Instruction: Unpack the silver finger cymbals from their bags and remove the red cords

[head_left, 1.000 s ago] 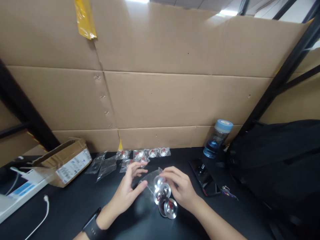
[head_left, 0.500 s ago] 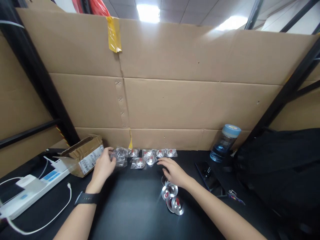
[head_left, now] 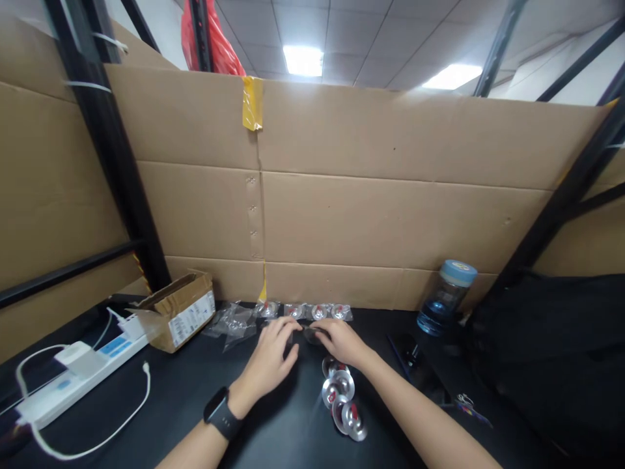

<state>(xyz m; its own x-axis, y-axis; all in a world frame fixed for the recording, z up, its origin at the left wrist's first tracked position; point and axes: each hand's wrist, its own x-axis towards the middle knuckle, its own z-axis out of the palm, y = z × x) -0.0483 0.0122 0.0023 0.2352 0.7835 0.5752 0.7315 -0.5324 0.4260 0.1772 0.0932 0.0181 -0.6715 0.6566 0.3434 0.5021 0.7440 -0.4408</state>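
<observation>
My left hand, with a black watch on its wrist, reaches over the middle of the black table. Its fingers are apart near a bagged piece partly hidden below them. Opposite it, my right hand has its thumb and fingers on a round metal disc. Several bagged silver discs with red marks lie in a row along the cardboard wall. Below my right hand, several unbagged shiny discs overlap in a line. Crumpled clear bags lie left of the row.
An open cardboard box stands at the left beside a white power strip with a white cable. At the right are a blue-lidded bottle, a dark phone, keys and a black bag.
My left hand has moved right, from the crumpled bags to beside my right hand. My right hand now touches a disc at the row. The camera view has shifted slightly.
</observation>
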